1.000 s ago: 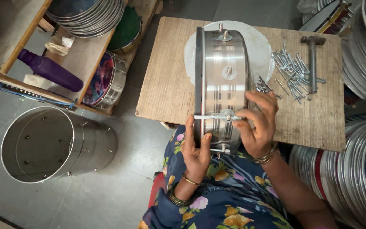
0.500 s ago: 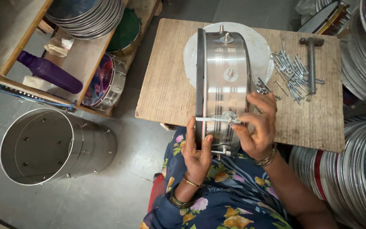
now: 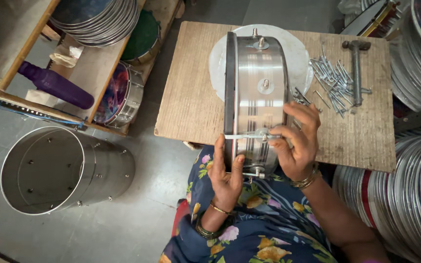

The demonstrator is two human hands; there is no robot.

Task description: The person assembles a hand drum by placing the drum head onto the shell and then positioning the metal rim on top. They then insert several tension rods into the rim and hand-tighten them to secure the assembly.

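The steel drum shell (image 3: 259,97), stood on edge on the wooden table (image 3: 191,102), was clasped at its near rim by the left hand (image 3: 226,174). A tension rod (image 3: 249,137) was pinched by the right hand (image 3: 296,143). Loose rods (image 3: 334,85) and a hammer (image 3: 356,68) were just beyond.

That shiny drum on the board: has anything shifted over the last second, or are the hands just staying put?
Almost nothing changed. The left hand still steadies the steel drum shell, and the right hand still pinches the thin rod across it. Hammer and loose rods lie unmoved.
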